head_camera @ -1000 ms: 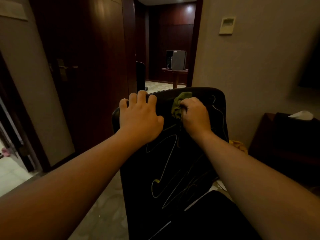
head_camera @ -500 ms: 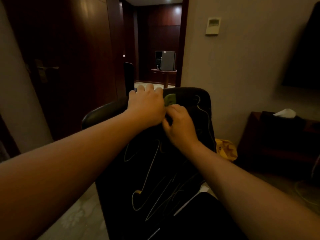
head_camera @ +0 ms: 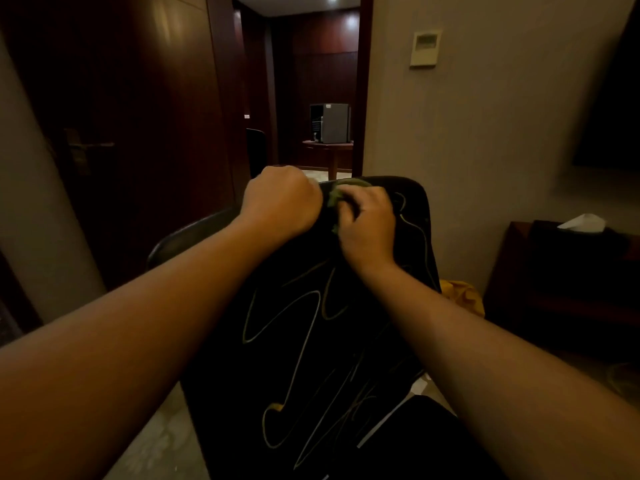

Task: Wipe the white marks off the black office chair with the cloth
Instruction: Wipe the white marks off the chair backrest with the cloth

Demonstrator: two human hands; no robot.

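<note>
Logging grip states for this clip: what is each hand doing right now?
Left hand: closed, gripping the chair back top edge.
Right hand: closed on the green cloth.

Head view: forward-down, close over chair back (head_camera: 311, 341).

Two hands, left (head_camera: 282, 202) and right (head_camera: 369, 223), one green cloth (head_camera: 334, 199), one black office chair (head_camera: 311, 341), one tissue box (head_camera: 581, 233).

Pale marbled floor (head_camera: 152, 441) under my black office chair (head_camera: 311, 341). Beside the chair's right edge a yellow bundle (head_camera: 464, 297) lies on it, with white paper scraps (head_camera: 420, 384) nearer me.
</note>
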